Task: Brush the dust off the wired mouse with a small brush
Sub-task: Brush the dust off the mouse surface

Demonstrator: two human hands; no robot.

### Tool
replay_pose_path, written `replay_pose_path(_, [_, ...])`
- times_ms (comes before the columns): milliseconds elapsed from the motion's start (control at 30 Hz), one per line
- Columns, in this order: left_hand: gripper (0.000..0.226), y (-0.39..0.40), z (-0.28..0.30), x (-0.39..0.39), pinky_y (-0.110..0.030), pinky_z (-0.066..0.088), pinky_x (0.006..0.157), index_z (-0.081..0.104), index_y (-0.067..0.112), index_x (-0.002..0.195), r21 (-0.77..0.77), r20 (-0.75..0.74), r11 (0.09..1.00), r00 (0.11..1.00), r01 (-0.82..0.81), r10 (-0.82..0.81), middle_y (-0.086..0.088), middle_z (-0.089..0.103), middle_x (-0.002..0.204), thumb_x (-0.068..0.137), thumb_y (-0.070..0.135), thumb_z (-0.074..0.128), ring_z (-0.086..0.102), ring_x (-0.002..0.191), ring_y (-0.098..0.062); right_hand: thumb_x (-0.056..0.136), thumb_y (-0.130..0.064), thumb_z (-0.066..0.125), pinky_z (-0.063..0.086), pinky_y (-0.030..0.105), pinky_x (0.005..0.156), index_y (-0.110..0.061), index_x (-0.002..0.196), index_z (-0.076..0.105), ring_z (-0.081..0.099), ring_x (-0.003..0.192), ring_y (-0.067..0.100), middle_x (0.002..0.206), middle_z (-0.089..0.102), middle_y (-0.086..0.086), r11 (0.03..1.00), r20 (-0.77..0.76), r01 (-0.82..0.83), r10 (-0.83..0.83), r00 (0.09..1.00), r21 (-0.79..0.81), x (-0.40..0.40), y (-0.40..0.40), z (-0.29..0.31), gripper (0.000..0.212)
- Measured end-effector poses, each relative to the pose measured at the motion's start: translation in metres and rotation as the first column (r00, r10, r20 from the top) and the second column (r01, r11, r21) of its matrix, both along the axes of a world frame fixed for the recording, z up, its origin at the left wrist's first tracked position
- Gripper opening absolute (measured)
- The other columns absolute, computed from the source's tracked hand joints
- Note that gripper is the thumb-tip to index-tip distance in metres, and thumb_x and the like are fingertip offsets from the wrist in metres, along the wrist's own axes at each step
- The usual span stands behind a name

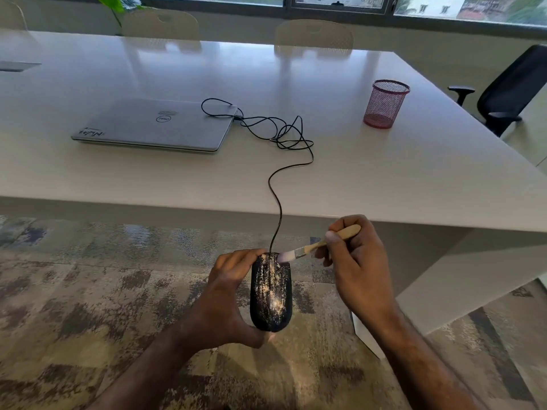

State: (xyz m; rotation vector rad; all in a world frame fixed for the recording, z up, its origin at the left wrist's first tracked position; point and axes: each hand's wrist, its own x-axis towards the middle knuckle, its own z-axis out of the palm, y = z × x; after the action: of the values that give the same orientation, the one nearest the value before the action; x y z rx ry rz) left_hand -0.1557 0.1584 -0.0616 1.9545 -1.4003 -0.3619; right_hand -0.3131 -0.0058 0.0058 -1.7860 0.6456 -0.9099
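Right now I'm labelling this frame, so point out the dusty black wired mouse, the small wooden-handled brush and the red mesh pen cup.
dusty black wired mouse (pixel 270 291), head view, dusty top shell.
small wooden-handled brush (pixel 310 247), head view, handle.
red mesh pen cup (pixel 384 105), head view, side wall.

only one view is given, taken from a wide-angle camera worn on the person's head. the scene is looked at from above, forward and down, so that both forearms are seen entering from the bottom edge. the left hand (pixel 233 294) and right hand (pixel 358 261) are met close to the lens, low in the centre of the frame, in front of the near edge of the white table (pixel 384 173), with patterned floor beneath them. the tabletop is seen stretching away towards chairs and a window along the top edge. straight lines are bent near the borders by the wide lens. no second view is supplied, so no overlap is shared.
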Motion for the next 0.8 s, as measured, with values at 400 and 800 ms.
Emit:
replay_pose_path(400, [0.128,-0.0006,0.0065,-0.0016,-0.033,0.036,0.107,0.032,0.034,0.148,0.012,-0.023,1.000,1.000,-0.006,0.006,0.025,0.037,0.141,0.037,0.048,0.093,0.028,0.134,-0.003,0.100,-0.007,0.056,0.054,0.045,0.058,-0.025,0.091,0.054,0.067,0.065,0.022,0.072,0.069,0.005,0.998,-0.033,0.015,-0.018,0.999,-0.068,0.0026,-0.0011,-0.0012,0.020])
replay_pose_path(800, [0.131,-0.0018,0.0045,-0.0039,-0.037,0.034,0.110,0.031,0.030,0.150,0.019,-0.012,1.000,1.000,-0.006,0.007,0.020,0.038,0.143,0.037,0.051,0.094,0.031,0.134,-0.006,0.098,-0.022,0.056,0.055,0.051,0.059,-0.034,0.092,0.053,0.067,0.066,0.024,0.072,0.068,-0.002,0.992,-0.019,-0.002,0.000,1.000,-0.123,0.0035,-0.0011,-0.0069,0.014])
